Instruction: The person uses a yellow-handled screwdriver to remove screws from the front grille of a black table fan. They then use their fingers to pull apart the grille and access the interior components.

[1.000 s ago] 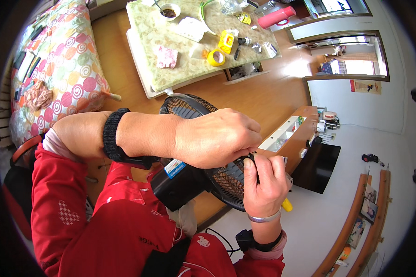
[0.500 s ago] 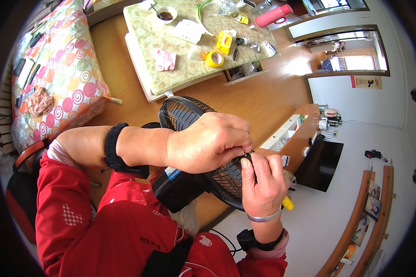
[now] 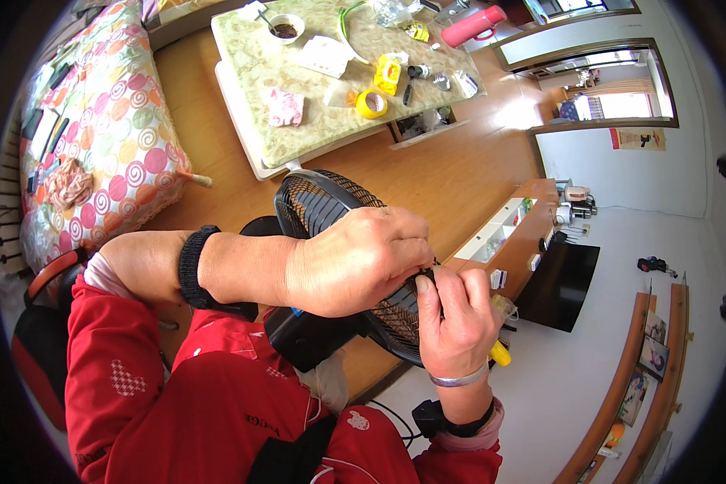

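Note:
A black electric fan (image 3: 315,202) with a round wire grille stands tilted in front of my body, its dark base housing (image 3: 310,335) near my lap. My left hand (image 3: 367,258) reaches across the grille, fingers closed in a pinch at the fan's rim. Against it, my right hand (image 3: 460,319) is also closed, thumb and index finger gripping the same stretch of black rim. A small dark piece shows between the fingertips, too covered to make out. Beyond my right hand pokes a yellow end of something (image 3: 500,353); whether the hand holds it is hidden.
Ahead is a marble-patterned table (image 3: 258,81) with a bowl (image 3: 285,30), yellow tape roll (image 3: 371,103), yellow packet (image 3: 388,74) and pink flask (image 3: 473,27). A bed (image 3: 129,121) lies left, a chair (image 3: 40,339) nearby. A low cabinet (image 3: 500,242) and television (image 3: 558,286) are right.
Both hands have shifted very slightly left together, still pinching the fan's rim. The view has moved a little; nothing has been let go.

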Demonstrator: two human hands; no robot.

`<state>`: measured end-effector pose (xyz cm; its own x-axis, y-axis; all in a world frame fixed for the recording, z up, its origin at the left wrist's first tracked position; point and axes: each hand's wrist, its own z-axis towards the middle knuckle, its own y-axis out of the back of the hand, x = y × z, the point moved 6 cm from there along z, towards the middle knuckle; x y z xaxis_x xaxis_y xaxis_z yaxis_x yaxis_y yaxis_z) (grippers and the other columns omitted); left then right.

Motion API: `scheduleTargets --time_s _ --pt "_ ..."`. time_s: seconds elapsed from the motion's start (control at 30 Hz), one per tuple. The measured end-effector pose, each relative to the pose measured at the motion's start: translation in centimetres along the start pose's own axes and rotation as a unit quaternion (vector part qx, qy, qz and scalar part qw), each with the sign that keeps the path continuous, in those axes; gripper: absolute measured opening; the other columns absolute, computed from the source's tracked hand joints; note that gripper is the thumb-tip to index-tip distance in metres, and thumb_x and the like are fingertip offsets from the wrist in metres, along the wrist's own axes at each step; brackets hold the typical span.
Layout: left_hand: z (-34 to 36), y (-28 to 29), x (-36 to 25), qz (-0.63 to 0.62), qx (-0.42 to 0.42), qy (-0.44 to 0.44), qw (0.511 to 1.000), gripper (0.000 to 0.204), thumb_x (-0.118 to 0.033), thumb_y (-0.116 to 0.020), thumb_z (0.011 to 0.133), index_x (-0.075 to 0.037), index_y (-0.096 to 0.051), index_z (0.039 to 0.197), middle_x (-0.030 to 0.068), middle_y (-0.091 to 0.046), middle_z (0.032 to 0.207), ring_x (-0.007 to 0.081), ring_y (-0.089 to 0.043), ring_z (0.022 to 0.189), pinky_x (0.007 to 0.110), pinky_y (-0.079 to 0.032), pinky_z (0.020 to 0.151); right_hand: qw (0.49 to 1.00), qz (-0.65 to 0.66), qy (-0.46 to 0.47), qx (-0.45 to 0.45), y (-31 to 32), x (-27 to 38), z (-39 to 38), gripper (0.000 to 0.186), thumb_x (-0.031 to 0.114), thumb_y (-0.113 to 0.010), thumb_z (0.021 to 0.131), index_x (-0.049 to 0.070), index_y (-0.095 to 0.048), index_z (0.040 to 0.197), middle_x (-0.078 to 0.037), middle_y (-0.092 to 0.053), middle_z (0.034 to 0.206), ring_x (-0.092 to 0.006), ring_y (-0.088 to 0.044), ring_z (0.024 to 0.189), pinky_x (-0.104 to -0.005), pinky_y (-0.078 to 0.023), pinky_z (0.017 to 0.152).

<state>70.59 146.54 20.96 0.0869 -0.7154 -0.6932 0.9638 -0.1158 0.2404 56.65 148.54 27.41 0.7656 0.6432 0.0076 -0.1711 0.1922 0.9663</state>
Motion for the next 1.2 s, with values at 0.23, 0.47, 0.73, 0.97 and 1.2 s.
scheduleTargets --time_s 0.23,0.47,0.73,0.97,1.2 --pt "-0.2 -0.1 -0.2 0.009 -0.030 0.034 0.999 0.019 0.005 -0.074 0.081 0.000 -0.063 0.097 0.0147 -0.062 0.090 0.0371 -0.064 0.083 0.046 -0.052 0.072 1.000 0.018 -0.006 -0.011 -0.1 0.1 0.0 0.018 0.015 -0.080 0.090 0.008 -0.070 0.103 -0.008 -0.050 0.084 -0.0270 -0.059 0.057 -0.0396 -0.046 0.049" --pt "0.3 -0.4 -0.4 0.045 0.000 0.045 0.998 0.020 -0.005 -0.072 0.075 0.001 -0.063 0.092 0.0167 -0.061 0.087 0.0389 -0.064 0.082 0.047 -0.053 0.072 1.000 0.012 -0.003 -0.017 -0.1 0.0 0.0 0.018 0.015 -0.081 0.090 0.008 -0.070 0.102 -0.009 -0.050 0.084 -0.0280 -0.059 0.056 -0.0396 -0.046 0.049" --pt "1.0 -0.2 -1.0 0.078 0.050 0.006 0.996 0.020 -0.009 -0.069 0.072 0.002 -0.061 0.087 0.0179 -0.061 0.084 0.0397 -0.064 0.082 0.046 -0.054 0.070 1.000 0.007 -0.010 -0.021 -0.2 0.0 0.0 0.017 0.016 -0.081 0.090 0.008 -0.071 0.099 -0.009 -0.051 0.082 -0.0287 -0.060 0.056 -0.0405 -0.046 0.049" --pt "1.4 -0.4 -2.3 0.137 0.116 0.001 0.984 0.023 -0.009 -0.069 0.073 0.002 -0.061 0.092 0.0163 -0.058 0.088 0.0366 -0.062 0.084 0.044 -0.054 0.074 1.000 -0.004 -0.004 -0.019 -0.2 0.0 -0.2 0.016 0.015 -0.081 0.089 0.008 -0.071 0.100 -0.009 -0.051 0.083 -0.0289 -0.061 0.057 -0.0406 -0.047 0.050" --pt "1.6 -0.1 -1.6 0.061 0.112 0.074 0.989 0.016 -0.001 -0.067 0.077 0.003 -0.064 0.093 0.0176 -0.062 0.086 0.0398 -0.064 0.083 0.046 -0.054 0.072 1.000 0.001 0.002 -0.019 -0.1 0.0 -0.3 0.018 0.016 -0.081 0.089 0.008 -0.071 0.101 -0.009 -0.051 0.084 -0.0290 -0.061 0.058 -0.0409 -0.047 0.051"
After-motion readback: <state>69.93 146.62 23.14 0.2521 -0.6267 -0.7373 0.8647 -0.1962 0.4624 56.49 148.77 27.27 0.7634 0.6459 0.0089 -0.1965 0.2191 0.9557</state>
